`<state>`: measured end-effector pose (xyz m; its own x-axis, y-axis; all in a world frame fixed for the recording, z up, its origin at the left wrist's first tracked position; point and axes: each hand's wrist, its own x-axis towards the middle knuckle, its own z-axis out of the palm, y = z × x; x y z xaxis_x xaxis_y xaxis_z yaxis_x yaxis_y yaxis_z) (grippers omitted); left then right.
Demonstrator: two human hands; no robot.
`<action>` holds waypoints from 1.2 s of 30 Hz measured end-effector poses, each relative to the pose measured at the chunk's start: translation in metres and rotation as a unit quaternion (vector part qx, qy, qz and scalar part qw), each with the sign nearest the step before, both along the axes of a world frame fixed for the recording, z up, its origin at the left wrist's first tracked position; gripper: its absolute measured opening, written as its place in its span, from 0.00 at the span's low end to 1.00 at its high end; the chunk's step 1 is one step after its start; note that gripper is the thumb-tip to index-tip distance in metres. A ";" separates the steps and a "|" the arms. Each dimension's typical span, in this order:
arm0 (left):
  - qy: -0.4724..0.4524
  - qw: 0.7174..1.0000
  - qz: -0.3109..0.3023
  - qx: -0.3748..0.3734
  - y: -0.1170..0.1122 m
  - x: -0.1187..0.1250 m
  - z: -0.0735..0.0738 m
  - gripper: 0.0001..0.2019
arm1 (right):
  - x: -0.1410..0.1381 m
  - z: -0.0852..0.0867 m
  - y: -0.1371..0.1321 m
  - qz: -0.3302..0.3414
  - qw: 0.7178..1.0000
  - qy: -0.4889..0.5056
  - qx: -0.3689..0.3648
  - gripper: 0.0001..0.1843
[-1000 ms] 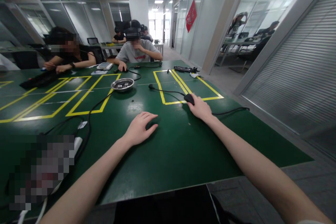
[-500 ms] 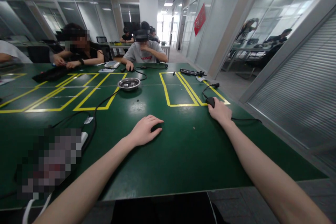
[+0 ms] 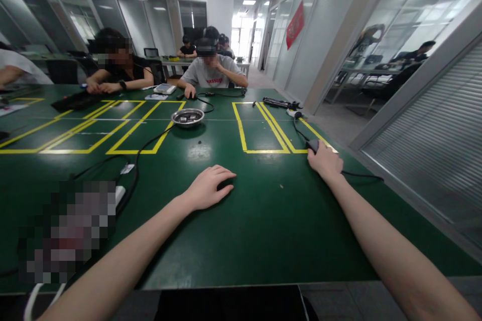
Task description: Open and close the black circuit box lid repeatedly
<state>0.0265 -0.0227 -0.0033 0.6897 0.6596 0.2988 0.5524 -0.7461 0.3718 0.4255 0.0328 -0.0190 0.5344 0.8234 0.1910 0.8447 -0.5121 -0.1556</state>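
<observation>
A black mouse-shaped device [image 3: 312,146] sits on the green surface [image 3: 241,241], at the near edge of the right-hand outline of yellow tape [image 3: 268,151]. The right hand [image 3: 327,159] grasps it from above, covering much of its body. From its far end a thin black cable [image 3: 300,133] curves away to a dark plug [image 3: 298,116], which lies just beside a small white item [image 3: 292,112]. More black cord [image 3: 363,176] shows to the right of the wrist; whether it is the same cable cannot be told.

The left hand [image 3: 209,186] is released, holding nothing, its fingers loosely bent and the thumb apart, low over the surface and well apart from the device.

Farther out, a black folded stand [image 3: 281,103] lies beyond the plug. A round metal bowl [image 3: 187,125] with small shiny pieces in it stands left of centre. A blurred-out object [image 3: 71,230] lies beside the left forearm. Across the surface, a co-worker in a grey shirt [image 3: 206,72] rests one hand on a dark object.
</observation>
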 end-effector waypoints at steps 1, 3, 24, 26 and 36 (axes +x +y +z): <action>0.002 1.000 0.001 -0.001 0.000 0.000 0.000 0.15 | 0.002 -0.001 0.000 0.017 1.000 -0.002 0.001 0.35; 0.004 1.000 0.001 -0.005 -0.001 0.000 0.002 0.15 | 0.003 0.000 -0.003 0.071 0.997 -0.005 0.002 0.33; 0.017 1.000 -0.009 -0.010 -0.002 -0.002 0.005 0.15 | 0.000 0.014 -0.010 0.016 0.999 0.022 0.032 0.33; 0.016 1.000 -0.010 -0.007 -0.002 -0.002 0.004 0.14 | 0.007 0.013 -0.009 0.037 0.998 0.033 0.047 0.34; 0.005 1.000 -0.013 -0.014 -0.002 -0.003 0.005 0.15 | 0.022 0.023 -0.014 0.009 0.966 0.202 0.160 0.22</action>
